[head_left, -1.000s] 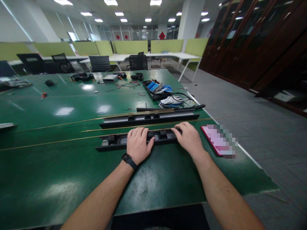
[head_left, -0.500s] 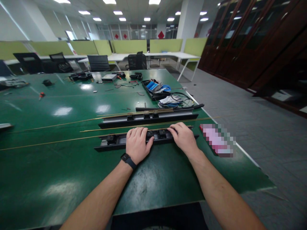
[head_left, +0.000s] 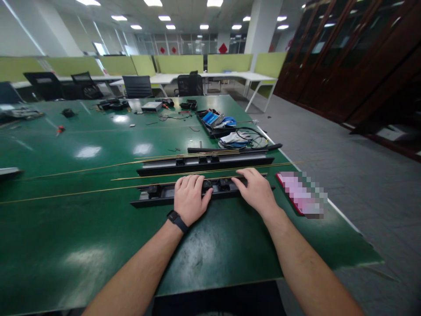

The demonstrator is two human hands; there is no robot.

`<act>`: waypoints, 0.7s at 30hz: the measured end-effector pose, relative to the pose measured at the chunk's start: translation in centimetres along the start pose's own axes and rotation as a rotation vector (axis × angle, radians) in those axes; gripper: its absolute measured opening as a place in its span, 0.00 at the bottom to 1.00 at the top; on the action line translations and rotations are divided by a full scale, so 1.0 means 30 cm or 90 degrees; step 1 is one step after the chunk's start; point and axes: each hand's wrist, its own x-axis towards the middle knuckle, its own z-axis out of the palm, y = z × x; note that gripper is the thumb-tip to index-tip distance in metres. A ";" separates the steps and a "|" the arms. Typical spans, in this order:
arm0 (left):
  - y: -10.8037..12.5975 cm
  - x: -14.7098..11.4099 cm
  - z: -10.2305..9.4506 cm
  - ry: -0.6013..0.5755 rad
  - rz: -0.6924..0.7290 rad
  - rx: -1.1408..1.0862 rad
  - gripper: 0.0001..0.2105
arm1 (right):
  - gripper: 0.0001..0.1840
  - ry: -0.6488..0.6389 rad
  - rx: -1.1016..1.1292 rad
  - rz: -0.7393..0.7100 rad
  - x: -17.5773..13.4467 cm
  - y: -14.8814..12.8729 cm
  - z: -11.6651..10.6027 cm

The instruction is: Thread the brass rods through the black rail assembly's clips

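Note:
A black channel rail (head_left: 153, 203) with a grey inside and several black blocks lies across the table in front of me. My left hand (head_left: 190, 197), with a dark watch at its wrist, is wrapped over the rail's middle, fingers over the far side and thumb at the near side. A black block (head_left: 224, 183) shows between my hands. Over the rail's right part is my right hand (head_left: 255, 186), thumb and forefinger apart; its other fingertips are partly hidden. A thin brass-coloured rod (head_left: 98, 191) runs along the rail's far edge and passes under my left fingers.
Behind lies a second black rail (head_left: 237, 164) beside more thin rods (head_left: 158, 176). A pink, red-edged object (head_left: 292, 191), blurred out, rests at right. Farther back are a tray (head_left: 205, 125) of blue items, a white-and-blue glove (head_left: 235, 139) and a black strip (head_left: 268, 147) near the table edge.
My right thumb and forefinger have parted, and the right hand has shifted slightly right. My left hand stays on the rail. The whole view has shifted a little.

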 end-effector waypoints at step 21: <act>0.001 0.000 0.000 -0.008 -0.001 -0.006 0.18 | 0.13 -0.001 0.001 -0.029 -0.003 -0.002 0.015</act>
